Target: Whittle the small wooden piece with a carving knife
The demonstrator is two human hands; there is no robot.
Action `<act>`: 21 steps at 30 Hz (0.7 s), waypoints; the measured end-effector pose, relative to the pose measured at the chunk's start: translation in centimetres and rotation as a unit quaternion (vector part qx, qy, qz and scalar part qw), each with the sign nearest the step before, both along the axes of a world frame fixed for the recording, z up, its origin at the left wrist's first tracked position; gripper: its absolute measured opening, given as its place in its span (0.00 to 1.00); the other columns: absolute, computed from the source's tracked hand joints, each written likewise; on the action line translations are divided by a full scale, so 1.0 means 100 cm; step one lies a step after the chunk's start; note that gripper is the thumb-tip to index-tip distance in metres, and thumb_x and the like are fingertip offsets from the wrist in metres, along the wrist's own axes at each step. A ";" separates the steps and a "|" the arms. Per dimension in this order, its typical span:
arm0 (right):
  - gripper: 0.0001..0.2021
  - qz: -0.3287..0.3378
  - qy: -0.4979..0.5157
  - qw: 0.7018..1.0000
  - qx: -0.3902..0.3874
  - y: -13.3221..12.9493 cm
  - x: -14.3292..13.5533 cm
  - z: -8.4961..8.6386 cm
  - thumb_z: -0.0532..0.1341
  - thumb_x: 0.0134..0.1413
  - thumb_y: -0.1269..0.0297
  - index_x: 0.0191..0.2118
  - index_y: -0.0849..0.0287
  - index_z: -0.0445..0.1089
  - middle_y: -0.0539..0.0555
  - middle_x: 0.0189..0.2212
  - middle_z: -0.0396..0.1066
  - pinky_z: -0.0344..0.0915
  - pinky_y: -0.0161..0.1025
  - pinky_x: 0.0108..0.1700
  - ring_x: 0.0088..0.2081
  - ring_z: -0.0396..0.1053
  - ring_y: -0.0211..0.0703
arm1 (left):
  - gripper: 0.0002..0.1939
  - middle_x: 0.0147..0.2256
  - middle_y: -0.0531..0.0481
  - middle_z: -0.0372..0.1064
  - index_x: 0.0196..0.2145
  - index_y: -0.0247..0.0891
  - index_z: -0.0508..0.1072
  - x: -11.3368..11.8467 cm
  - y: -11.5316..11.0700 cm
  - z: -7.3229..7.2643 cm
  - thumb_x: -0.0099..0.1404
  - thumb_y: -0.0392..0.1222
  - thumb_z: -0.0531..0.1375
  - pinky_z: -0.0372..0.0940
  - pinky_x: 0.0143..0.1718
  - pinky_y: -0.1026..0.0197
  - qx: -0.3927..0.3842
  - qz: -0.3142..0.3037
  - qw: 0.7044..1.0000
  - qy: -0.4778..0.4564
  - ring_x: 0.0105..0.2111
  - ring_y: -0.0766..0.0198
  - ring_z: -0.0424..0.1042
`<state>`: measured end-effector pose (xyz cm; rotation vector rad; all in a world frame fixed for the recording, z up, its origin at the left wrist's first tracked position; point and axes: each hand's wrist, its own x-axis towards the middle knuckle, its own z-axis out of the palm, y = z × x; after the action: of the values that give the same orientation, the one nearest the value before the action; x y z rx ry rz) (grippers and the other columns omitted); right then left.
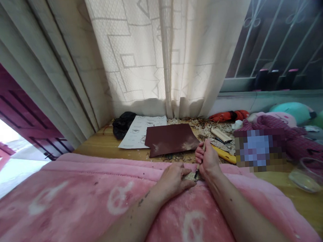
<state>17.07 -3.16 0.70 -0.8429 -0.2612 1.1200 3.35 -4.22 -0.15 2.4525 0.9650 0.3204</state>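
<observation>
My right hand is closed round a carving tool with a slim, pale handle and a dark tip. The tip points down at a small, pale greenish-brown piece at the near edge of the wooden table. My left hand pinches that piece between thumb and fingers from the left, partly hiding it. Its exact shape and material cannot be made out. A pink fleece blanket lies beneath both forearms.
A dark brown sheet overlaps a printed white sheet behind my hands. Pale shavings litter the wooden table. Right of them are a yellow tool, a cream-coloured block, plush toys and a clear container.
</observation>
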 end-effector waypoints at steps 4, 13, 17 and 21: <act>0.17 0.005 -0.020 1.000 0.018 -0.002 -0.002 0.004 0.52 0.48 0.48 0.23 0.57 0.54 0.40 0.10 0.44 0.35 0.26 0.09 0.10 0.38 0.27 | 0.15 0.29 0.50 0.61 0.34 0.40 0.73 0.001 -0.001 0.001 0.54 0.52 0.57 0.54 0.30 0.66 -0.010 0.013 1.000 0.013 0.30 0.65 0.60; 0.19 0.058 -0.091 0.991 0.080 -0.008 -0.011 0.009 0.53 0.47 0.46 0.20 0.58 0.53 0.41 0.10 0.44 0.35 0.25 0.10 0.11 0.37 0.27 | 0.12 0.28 0.51 0.60 0.32 0.40 0.72 -0.001 0.000 -0.002 0.53 0.49 0.58 0.53 0.28 0.66 0.014 0.004 1.000 0.006 0.28 0.65 0.60; 0.21 0.109 -0.110 0.981 0.114 -0.011 -0.013 0.009 0.52 0.48 0.46 0.19 0.58 0.53 0.41 0.10 0.42 0.35 0.25 0.11 0.11 0.36 0.27 | 0.12 0.28 0.50 0.60 0.32 0.39 0.72 -0.001 0.000 -0.005 0.54 0.48 0.57 0.53 0.28 0.66 0.032 -0.007 0.999 0.010 0.28 0.65 0.60; 0.20 0.147 -0.116 0.973 0.132 -0.014 -0.014 0.009 0.54 0.47 0.47 0.19 0.58 0.53 0.41 0.11 0.42 0.35 0.25 0.11 0.12 0.35 0.27 | 0.12 0.29 0.50 0.61 0.33 0.39 0.72 0.000 0.000 -0.006 0.54 0.47 0.57 0.53 0.29 0.66 0.050 -0.015 0.998 0.019 0.29 0.64 0.61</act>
<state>15.66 -4.51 1.57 -0.7097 -0.7338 1.2283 3.31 -4.23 -0.73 2.5693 0.9477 0.3192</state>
